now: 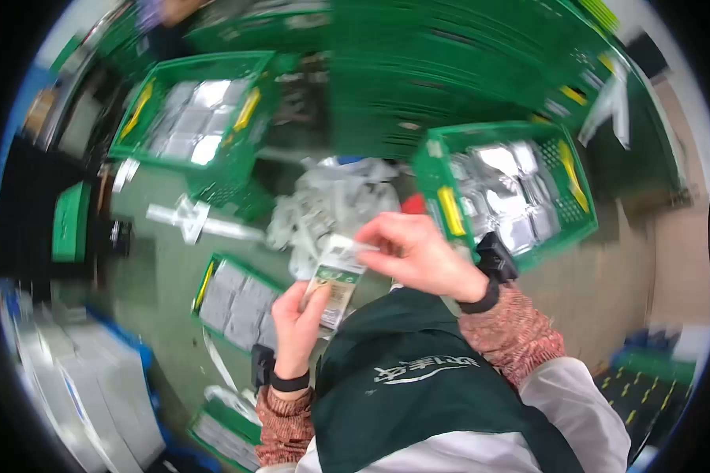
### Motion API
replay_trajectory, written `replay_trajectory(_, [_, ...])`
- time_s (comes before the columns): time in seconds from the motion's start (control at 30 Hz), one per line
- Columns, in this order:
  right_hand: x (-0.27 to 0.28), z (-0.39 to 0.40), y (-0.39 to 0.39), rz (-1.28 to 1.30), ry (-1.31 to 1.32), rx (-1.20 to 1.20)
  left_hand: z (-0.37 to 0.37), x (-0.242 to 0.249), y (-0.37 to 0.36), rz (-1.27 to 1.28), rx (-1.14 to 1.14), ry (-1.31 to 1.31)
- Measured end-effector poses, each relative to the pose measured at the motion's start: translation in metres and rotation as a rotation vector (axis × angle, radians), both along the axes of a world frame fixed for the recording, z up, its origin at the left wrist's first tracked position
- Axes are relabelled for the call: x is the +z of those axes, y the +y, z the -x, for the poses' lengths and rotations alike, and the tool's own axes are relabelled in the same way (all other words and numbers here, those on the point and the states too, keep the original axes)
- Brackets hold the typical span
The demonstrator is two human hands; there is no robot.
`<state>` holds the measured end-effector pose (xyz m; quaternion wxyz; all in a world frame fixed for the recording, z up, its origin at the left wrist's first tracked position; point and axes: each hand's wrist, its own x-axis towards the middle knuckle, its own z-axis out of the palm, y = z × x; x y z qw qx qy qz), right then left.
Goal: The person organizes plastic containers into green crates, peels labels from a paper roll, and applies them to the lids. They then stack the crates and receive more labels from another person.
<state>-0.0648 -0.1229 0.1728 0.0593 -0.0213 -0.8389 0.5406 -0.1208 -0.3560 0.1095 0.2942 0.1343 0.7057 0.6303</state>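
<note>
Between my hands is a flat packet (337,285) with a white upper part, a green band and a pale brownish lower part; small print on it is blurred. My left hand (297,323) grips its lower left side, thumb across the front. At the packet's upper right corner, my right hand (420,254) has thumb and index finger pinched together, apparently on its edge. Behind the packet lies a heap of clear plastic bags (335,197). To the right of my right hand stands a green crate (442,169) holding several silvery packs (501,185).
Another green crate (248,67) with shiny packs stands at the upper left. Lower left, a smaller green crate (213,272) holds grey packs. Stacked green crates (394,71) form a wall ahead. A white strip (221,229) lies on the floor. White boxes (102,386) stand far left.
</note>
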Motion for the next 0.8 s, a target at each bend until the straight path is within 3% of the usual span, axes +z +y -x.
replay_trajectory(0.07, [-0.015,-0.036,0.020,-0.087,0.131,-0.122,-0.009,-0.003,0.044,-0.054,-0.139,0.164])
replay_trajectory(0.13, [-0.011,-0.070,0.029,-0.067,0.210,-0.166,-0.029,0.013,0.093,-0.170,-0.158,0.119])
replay_trajectory(0.17, [-0.016,-0.088,0.030,-0.035,0.163,-0.208,-0.035,0.013,0.101,-0.230,-0.185,-0.055])
replay_trajectory(0.2, [-0.017,-0.108,0.036,-0.112,0.126,-0.268,-0.035,0.008,0.110,-0.105,-0.289,-0.061])
replay_trajectory(0.33, [-0.032,-0.158,0.094,-0.271,0.066,-0.482,-0.064,0.002,0.194,0.004,-0.406,-0.049])
replay_trajectory(0.43, [-0.043,-0.187,0.138,-0.124,-0.018,-0.498,-0.077,-0.017,0.235,0.109,-0.533,-0.102])
replay_trajectory(0.47, [-0.054,-0.192,0.155,-0.091,0.000,-0.496,-0.097,-0.002,0.264,0.149,-0.526,-0.200])
replay_trajectory(0.53, [-0.073,-0.203,0.199,-0.133,-0.046,-0.528,-0.100,-0.017,0.277,0.210,-0.665,-0.144])
replay_trajectory(0.6, [-0.107,-0.218,0.274,-0.092,-0.120,-0.794,-0.094,-0.030,0.286,0.318,-0.665,-0.150])
replay_trajectory(0.63, [-0.144,-0.228,0.310,-0.332,-0.109,-0.941,-0.088,-0.029,0.289,0.346,-0.665,-0.112])
replay_trajectory(0.67, [-0.170,-0.238,0.344,-0.386,-0.218,-1.004,-0.082,-0.026,0.293,0.370,-0.663,-0.073])
replay_trajectory(0.73, [-0.196,-0.241,0.387,-0.301,-0.451,-0.942,-0.068,-0.027,0.294,0.378,-0.672,-0.017])
replay_trajectory(0.8, [-0.232,-0.229,0.412,-0.332,-0.533,-0.905,-0.057,-0.034,0.288,0.215,-0.636,-0.236])
